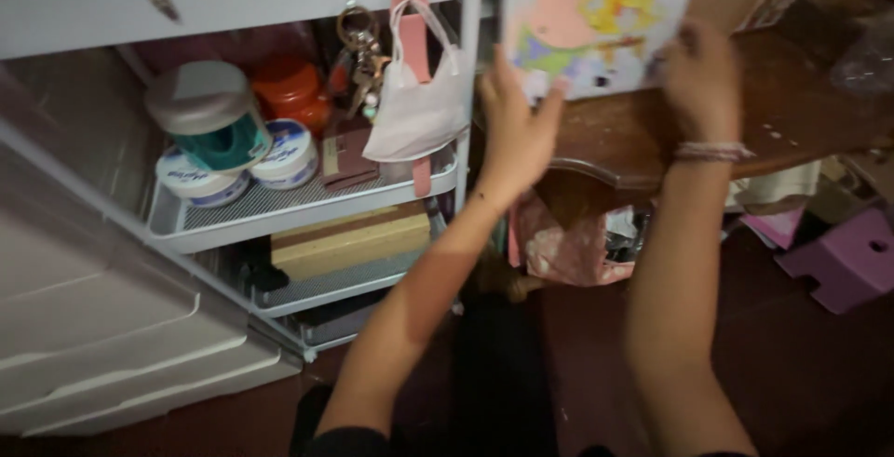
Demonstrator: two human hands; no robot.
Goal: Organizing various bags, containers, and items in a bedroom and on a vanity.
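A flat board with a colourful cartoon picture [596, 20] stands upright on the dark wooden table [792, 113]. My left hand [517, 127] grips its lower left corner. At the board's lower right edge my right hand [700, 80] holds on, a beaded bracelet around its wrist. Both arms reach up from the bottom of the view.
A white wire rack [307, 201] at the left holds round tubs, an orange jar [293, 89], a hanging face mask [419, 103] and keys [361, 57]. White plastic drawers [112, 327] stand lower left. A pink bag sits under the table, a purple stool [847, 262] at the right.
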